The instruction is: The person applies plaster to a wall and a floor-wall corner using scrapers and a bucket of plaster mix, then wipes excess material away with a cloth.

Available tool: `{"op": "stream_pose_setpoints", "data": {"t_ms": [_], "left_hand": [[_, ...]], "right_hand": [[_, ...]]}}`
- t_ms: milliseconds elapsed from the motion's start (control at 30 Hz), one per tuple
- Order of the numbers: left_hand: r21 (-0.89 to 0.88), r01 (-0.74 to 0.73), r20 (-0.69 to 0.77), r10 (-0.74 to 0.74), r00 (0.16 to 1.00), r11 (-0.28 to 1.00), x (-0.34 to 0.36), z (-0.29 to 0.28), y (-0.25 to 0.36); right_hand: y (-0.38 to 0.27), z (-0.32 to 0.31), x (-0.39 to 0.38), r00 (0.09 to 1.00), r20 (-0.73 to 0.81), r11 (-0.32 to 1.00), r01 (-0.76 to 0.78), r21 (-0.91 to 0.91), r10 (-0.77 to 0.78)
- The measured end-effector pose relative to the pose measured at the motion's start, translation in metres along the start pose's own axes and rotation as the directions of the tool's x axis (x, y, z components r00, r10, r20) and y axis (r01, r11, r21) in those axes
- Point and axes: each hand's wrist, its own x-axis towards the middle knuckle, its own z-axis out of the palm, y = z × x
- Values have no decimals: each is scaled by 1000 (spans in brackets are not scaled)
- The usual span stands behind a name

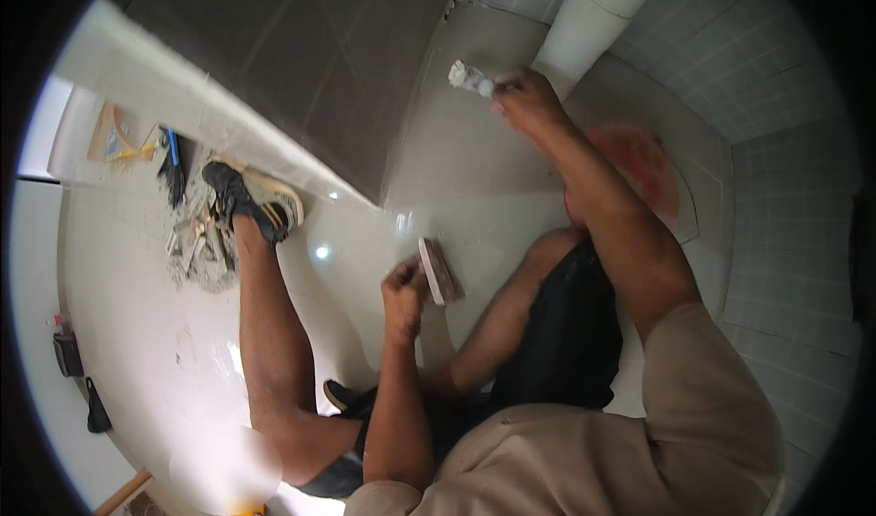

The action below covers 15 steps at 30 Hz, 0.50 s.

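Observation:
My right hand (531, 104) is raised at the upper middle, its fingers closed round a small putty knife (474, 81). White paste clumps at the tip of its blade. Lower down, near the centre, my left hand (403, 288) grips a small flat rectangular piece (437, 271) with a pale edge and a brownish face, held on edge above the floor. It looks like a hand float or a piece of tile; I cannot tell which. A reddish tub (628, 165) is partly hidden behind my right forearm.
A thick white pipe (598, 23) rises beyond my right hand, by the grey tiled walls (785, 178). A dark panel with a pale edge (310, 69) juts in from the upper left. Broken rubble (203, 250) lies beside my shoe (239, 197), near a blue-handled brush (172, 165).

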Motion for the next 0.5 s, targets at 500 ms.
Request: {"op": "stream_pose_setpoints", "data": {"t_ms": [500], "left_hand": [[25, 82, -55, -80, 995, 996, 16, -11, -17]], "right_hand": [[-48, 30, 311, 995, -78, 875, 11, -484, -56]]}}
